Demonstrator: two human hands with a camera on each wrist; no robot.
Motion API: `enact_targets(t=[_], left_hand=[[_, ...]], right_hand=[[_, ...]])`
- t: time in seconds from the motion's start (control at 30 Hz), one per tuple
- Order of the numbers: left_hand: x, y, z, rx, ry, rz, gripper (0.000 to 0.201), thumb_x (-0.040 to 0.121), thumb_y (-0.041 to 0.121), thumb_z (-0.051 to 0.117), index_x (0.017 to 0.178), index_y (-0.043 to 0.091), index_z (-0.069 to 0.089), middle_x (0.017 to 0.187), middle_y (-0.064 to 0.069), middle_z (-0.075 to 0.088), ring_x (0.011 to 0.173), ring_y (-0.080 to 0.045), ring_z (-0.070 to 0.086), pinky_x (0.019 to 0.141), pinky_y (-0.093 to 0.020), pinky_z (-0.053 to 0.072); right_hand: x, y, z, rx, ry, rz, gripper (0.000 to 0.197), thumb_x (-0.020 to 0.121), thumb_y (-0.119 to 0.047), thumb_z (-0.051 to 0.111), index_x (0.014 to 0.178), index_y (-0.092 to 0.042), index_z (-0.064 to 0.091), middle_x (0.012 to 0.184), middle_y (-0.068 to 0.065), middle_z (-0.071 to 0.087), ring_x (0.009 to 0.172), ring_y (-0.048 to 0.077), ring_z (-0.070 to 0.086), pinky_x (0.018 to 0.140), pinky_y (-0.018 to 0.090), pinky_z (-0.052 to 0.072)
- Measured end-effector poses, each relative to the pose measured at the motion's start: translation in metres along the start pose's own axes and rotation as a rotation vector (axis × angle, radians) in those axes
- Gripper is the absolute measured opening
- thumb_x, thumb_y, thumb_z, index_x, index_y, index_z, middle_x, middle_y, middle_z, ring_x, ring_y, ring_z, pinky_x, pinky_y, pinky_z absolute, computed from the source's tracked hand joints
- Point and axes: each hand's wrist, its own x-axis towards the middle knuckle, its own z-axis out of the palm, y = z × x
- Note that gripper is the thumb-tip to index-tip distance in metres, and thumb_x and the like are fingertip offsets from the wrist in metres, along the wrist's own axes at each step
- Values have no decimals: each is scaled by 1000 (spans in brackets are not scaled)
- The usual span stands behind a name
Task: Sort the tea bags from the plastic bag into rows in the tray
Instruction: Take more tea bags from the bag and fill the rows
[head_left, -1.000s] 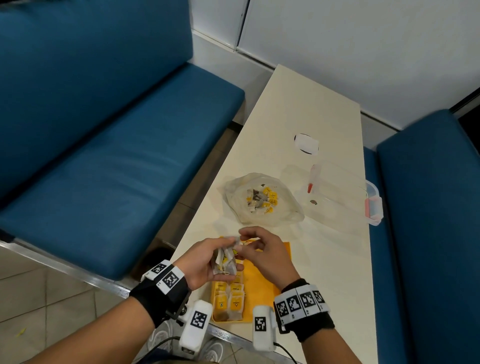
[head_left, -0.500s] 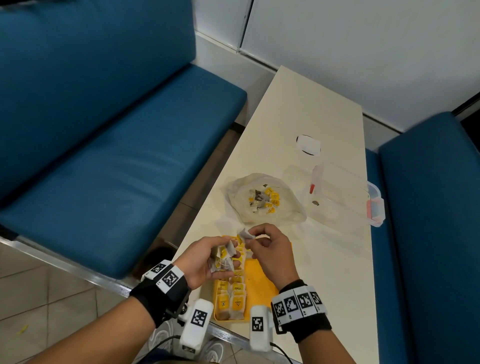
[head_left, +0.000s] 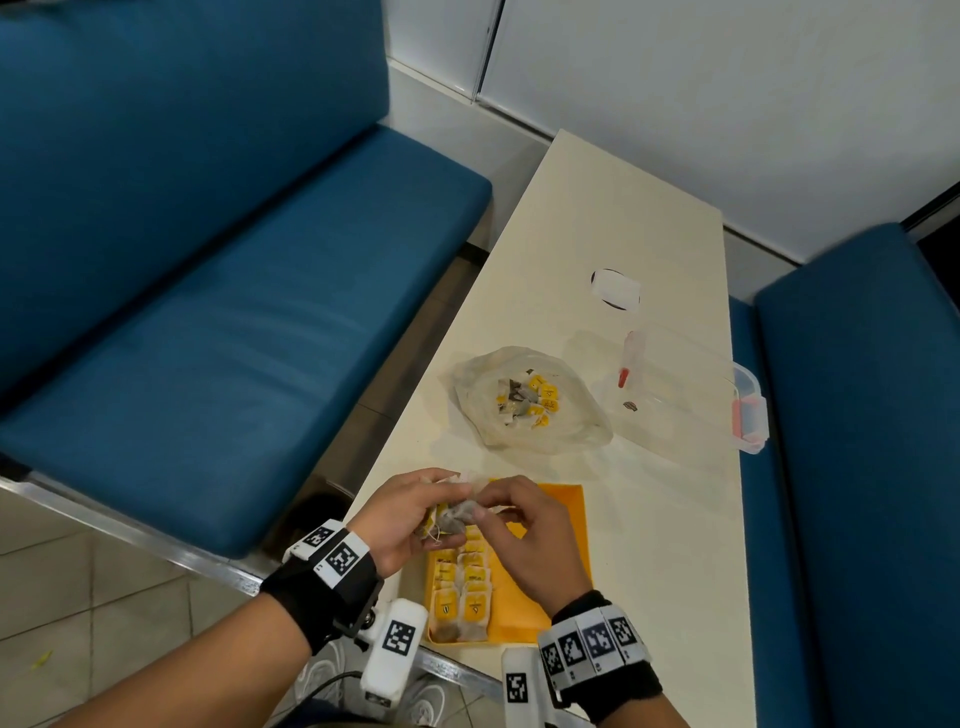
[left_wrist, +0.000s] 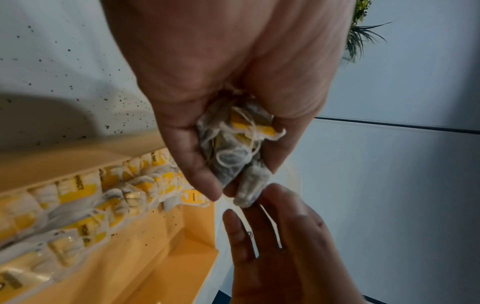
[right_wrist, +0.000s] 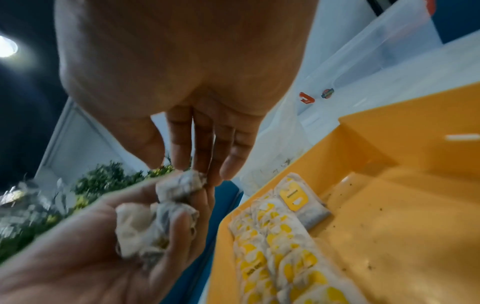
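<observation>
A clump of tea bags (head_left: 451, 519) sits in the left hand (head_left: 402, 522), held above the far left corner of the tray (head_left: 563, 561). The bags are grey-white with tangled white strings and yellow tags, and the left wrist view shows the fingers and thumb curled round them, the palm cupping the bundle. One bag (left_wrist: 251, 186) sticks out of the clump toward the right hand (head_left: 527, 538). The right hand's fingertips (right_wrist: 207, 174) pinch the end of that bag, thumb on one side and fingers on the other; the remaining fingers lie fairly straight alongside.

Below the hands, the yellow tray rests at the near end of the table (head_left: 649, 519). Along its left side lie two rows of bags (head_left: 462, 587), overlapping one another with yellow tags facing up. The right part of the tray floor is bare yellow with dark specks of tea dust.

Farther along the table, the plastic bag (head_left: 530, 402) lies open and flattened, with a small heap of tea bags and yellow tags in its middle. Just to its right stands a clear box (head_left: 696, 387) with red clips. Beyond that lies a white piece of paper (head_left: 615, 288). Blue benches (head_left: 234, 260) flank the table on both sides.
</observation>
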Motion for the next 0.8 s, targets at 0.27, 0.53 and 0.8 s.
enact_targets(t=[0.27, 0.53, 0.8], left_hand=[[1, 1, 3, 125, -27, 18, 29, 87, 8, 76, 114, 4, 69, 106, -23, 74, 89, -30, 74, 68, -38, 63], [4, 5, 2, 85, -69, -11, 25, 84, 6, 76, 107, 12, 70, 100, -18, 73, 85, -30, 72, 65, -38, 61], [2, 10, 2, 46, -200, -97, 33, 84, 9, 74, 116, 13, 67, 97, -12, 72, 81, -25, 70, 57, -32, 58]], right_hand=[[21, -2, -12, 168, 35, 362, 9, 85, -8, 75, 91, -15, 72, 78, -3, 69, 61, 11, 59, 54, 22, 47], [25, -12, -25, 390, -86, 352, 30, 90, 12, 55, 101, -9, 73, 82, 2, 59, 60, 19, 55, 52, 30, 45], [34, -5, -33, 408, -258, 257, 16, 85, 0, 69, 101, -1, 71, 85, 13, 63, 66, 27, 43, 52, 29, 35]])
